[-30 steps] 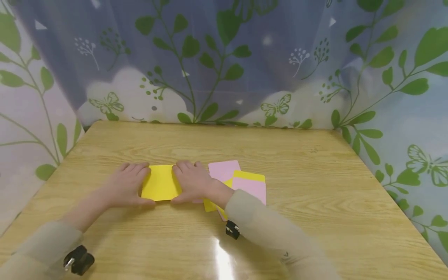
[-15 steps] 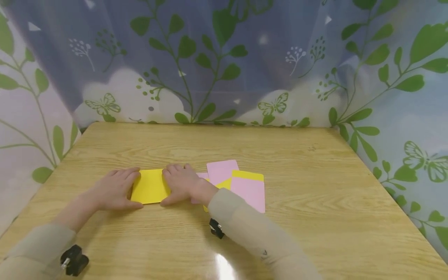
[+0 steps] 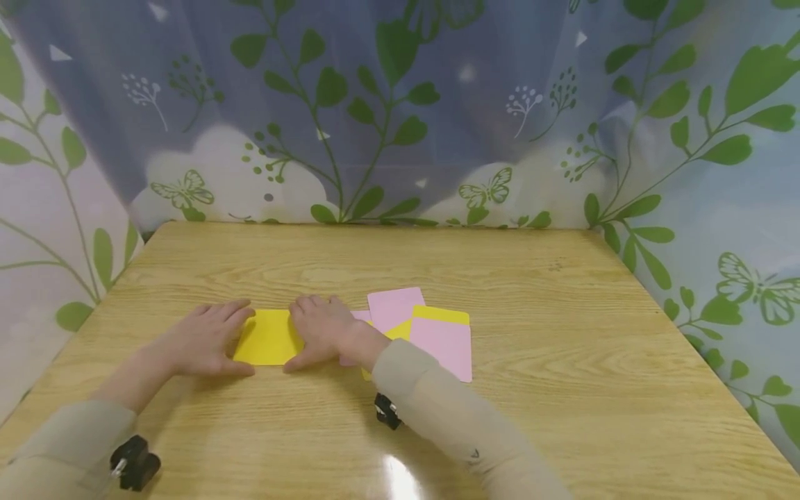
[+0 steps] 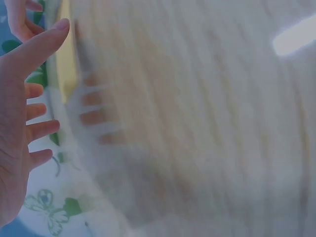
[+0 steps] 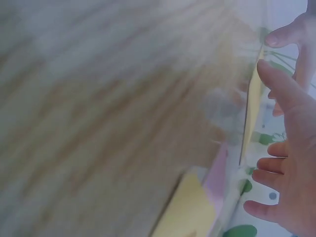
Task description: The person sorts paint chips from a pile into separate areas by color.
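A square yellow paper sheet [image 3: 270, 338] lies on the table between the two hands in the head view. My left hand [image 3: 203, 338] is at its left side, thumb by the near edge and fingers by the far edge. At the right side, my right hand [image 3: 325, 330] covers part of the sheet, its thumb and fingers spread the same way. Both wrist views show the sheet nearly edge-on, with the left thumb [image 4: 47, 47] and right thumb [image 5: 279, 81] close to it. The fingers look relaxed and apart. Whether any fingertip touches the sheet is hard to tell.
Right of the hands lie overlapping pink sheets [image 3: 440, 347] and yellow sheets [image 3: 441, 314], partly under the right forearm. The wooden table [image 3: 562, 389] reaches back to a leaf-patterned curtain [image 3: 400, 125]. Black camera mounts [image 3: 135, 464] sit at the wrists.
Both hands moved left with the yellow sheet, away from the pink and yellow pile. Over the last half second the hands barely moved, while the sheet shifted slightly and came to lie flat.
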Demonstrator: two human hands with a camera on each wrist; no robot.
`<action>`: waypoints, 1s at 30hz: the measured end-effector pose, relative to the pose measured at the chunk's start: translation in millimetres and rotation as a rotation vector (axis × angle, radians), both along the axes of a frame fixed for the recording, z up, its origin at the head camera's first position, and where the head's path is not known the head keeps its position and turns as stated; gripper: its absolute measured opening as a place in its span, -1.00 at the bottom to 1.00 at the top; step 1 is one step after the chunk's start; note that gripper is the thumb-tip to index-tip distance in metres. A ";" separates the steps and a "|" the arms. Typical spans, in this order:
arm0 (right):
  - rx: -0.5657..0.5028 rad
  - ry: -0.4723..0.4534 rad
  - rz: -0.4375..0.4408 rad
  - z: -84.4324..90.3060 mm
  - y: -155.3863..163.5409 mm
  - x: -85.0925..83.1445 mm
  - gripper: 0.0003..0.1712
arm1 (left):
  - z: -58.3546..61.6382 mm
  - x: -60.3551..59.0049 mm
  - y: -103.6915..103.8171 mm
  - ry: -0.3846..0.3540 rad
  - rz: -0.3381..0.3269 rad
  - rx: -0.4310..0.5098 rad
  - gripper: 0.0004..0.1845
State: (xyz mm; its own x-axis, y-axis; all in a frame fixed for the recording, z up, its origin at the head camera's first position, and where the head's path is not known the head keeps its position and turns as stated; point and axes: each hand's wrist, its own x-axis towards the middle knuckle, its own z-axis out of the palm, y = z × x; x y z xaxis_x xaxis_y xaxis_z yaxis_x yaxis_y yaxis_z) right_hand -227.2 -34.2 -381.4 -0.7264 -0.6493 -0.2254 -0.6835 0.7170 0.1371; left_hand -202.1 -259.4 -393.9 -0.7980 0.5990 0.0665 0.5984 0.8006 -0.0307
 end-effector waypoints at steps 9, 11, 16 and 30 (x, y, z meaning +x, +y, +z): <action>-0.069 0.055 -0.051 13.8 47.2 -9.2 0.21 | 22.1 -11.6 42.9 0.067 -0.052 -0.007 0.01; -0.081 0.074 -0.057 16.5 61.7 -9.2 0.20 | 24.7 -13.9 55.1 0.078 -0.070 -0.024 0.01; -0.100 0.090 -0.061 23.0 100.4 -4.7 0.18 | 25.1 -19.1 86.2 0.128 -0.156 -0.024 -0.02; -0.197 0.066 -0.118 17.0 205.7 17.0 0.20 | 21.3 -24.8 162.7 0.137 -0.276 -0.053 -0.01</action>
